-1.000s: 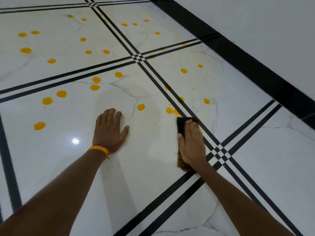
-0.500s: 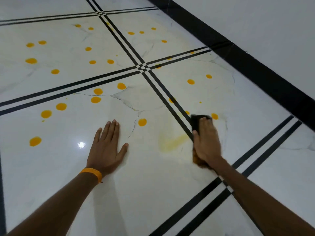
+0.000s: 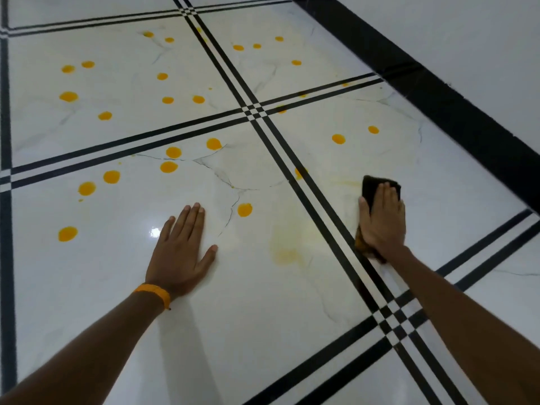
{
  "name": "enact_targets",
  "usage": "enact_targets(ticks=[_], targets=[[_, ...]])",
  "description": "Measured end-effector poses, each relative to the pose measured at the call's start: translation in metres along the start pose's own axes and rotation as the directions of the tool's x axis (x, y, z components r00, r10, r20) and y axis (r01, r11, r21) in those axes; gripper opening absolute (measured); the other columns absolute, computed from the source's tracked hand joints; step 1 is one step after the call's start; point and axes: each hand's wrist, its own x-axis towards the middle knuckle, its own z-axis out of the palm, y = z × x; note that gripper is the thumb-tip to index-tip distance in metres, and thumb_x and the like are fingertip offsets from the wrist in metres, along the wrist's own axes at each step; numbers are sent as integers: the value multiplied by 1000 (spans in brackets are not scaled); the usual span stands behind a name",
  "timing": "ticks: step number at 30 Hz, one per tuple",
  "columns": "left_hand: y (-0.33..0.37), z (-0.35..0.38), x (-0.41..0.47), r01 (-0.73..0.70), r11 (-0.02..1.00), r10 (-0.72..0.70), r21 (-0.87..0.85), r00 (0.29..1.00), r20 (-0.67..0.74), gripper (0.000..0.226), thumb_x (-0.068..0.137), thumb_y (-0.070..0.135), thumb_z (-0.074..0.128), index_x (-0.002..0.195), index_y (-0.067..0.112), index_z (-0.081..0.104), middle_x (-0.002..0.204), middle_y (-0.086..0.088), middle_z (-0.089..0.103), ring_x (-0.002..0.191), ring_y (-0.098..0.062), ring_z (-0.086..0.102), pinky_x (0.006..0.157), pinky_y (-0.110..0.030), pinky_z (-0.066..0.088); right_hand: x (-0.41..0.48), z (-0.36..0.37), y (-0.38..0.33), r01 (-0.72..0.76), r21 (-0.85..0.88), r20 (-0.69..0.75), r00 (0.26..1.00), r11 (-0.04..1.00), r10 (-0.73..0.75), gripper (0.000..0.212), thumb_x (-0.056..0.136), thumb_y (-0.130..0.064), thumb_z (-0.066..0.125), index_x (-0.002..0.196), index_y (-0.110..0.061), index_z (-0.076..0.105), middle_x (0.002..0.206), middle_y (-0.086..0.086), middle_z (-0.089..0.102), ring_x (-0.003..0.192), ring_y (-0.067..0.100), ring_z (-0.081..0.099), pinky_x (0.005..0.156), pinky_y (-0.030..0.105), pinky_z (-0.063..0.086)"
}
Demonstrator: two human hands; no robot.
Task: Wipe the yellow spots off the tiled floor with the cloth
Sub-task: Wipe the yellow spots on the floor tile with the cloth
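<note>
- The right hand (image 3: pixel 382 220) lies flat on the dark cloth (image 3: pixel 369 187), its grip spread with fingers straight, pressing the cloth to the tiled floor (image 3: pixel 263 331) just right of a double black stripe (image 3: pixel 321 217).
- The cloth shows beyond the fingertips and under the wrist (its near end looks stained yellow-brown).
- The left hand (image 3: pixel 181 249) rests palm down on the floor, grip apart and holding nothing, with an orange wristband (image 3: pixel 153 292) at the wrist.
- A faint yellow smear (image 3: pixel 287 252) lies on the tile between the hands.
- Yellow spots (image 3: pixel 245 209) dot the tiles: one near the left fingertips, two ahead of the cloth, and many farther ahead and left.
- A black skirting band (image 3: pixel 438 92) runs along the white wall (image 3: pixel 467 30) at right.
</note>
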Motion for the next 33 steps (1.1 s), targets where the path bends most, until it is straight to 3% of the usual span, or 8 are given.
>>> enact_targets(ticks=[3, 8, 11, 15, 18, 22, 29, 33], targets=[[-1, 1, -2, -6, 1000, 6, -10, 1000, -5, 79, 97, 55, 24, 158, 10, 7, 166, -6, 7, 154, -19, 1, 124, -44, 10, 23, 1, -55, -107, 63, 18, 994, 992, 106, 100, 93, -71, 2, 155, 4, 25, 162, 23, 30, 151, 35, 26, 124, 47, 19], [0, -1, 0, 2, 1000, -2, -23, 1000, 13, 79, 96, 55, 24, 158, 8, 10, 166, -8, 10, 154, -22, 5, 124, -45, 11, -46, 3, -52, 497, 37, 210, 844, 867, -493, 84, 100, -67, 7, 162, -10, 12, 168, -1, 8, 157, 19, 7, 127, 38, 10], [-2, 0, 2, -4, 1000, 4, -8, 1000, 31, 80, 95, 55, 24, 157, 7, 10, 166, -9, 9, 154, -23, 5, 124, -46, 10, -15, -2, -10, 271, 7, 47, 961, 963, -271, 88, 97, -68, 9, 158, -7, 24, 163, 14, 30, 150, 33, 30, 121, 47, 27], [-4, -3, 17, -73, 995, 70, 70, 997, 42, 82, 93, 54, 21, 157, 6, 8, 166, -10, 4, 154, -22, 1, 124, -42, 1, 30, 7, -40, -39, 57, -8, 999, 998, 40, 111, 88, -77, -8, 156, 5, 23, 162, 25, 28, 151, 35, 25, 123, 51, 20], [-3, -1, 38, 91, 995, -91, -39, 996, 21, 85, 92, 59, 18, 158, 8, 2, 166, -5, -4, 153, -19, -6, 124, -39, -3, -17, 17, -75, 235, 58, 43, 970, 970, -238, 102, 95, -72, -4, 155, 4, 27, 161, 23, 31, 151, 34, 29, 124, 47, 22], [9, 12, 48, 165, 986, -166, -26, 985, -39, 80, 96, 58, 16, 158, 8, 6, 166, -6, 2, 154, -19, -2, 125, -43, 2, -68, 8, -41, 654, 84, 216, 725, 752, -654, 82, 100, -67, 1, 162, -14, 7, 170, -1, 1, 157, 12, -3, 128, 40, 7], [10, 11, 48, 168, 986, -168, 0, 984, -56, 77, 98, 56, 17, 158, 10, 6, 166, -5, 4, 154, -18, -1, 125, -42, 4, 29, 22, -109, 198, 27, 57, 978, 980, -199, 103, 91, -74, -7, 159, -1, 20, 166, 17, 23, 155, 28, 18, 127, 44, 14], [9, 9, 48, 163, 986, -164, -12, 985, -52, 77, 98, 57, 16, 158, 10, 6, 166, -5, 4, 154, -18, 0, 125, -42, 4, -14, 18, -112, 614, 68, 184, 767, 787, -614, 94, 94, -72, -6, 162, -8, 8, 170, 6, 4, 157, 17, 0, 128, 39, 5]])
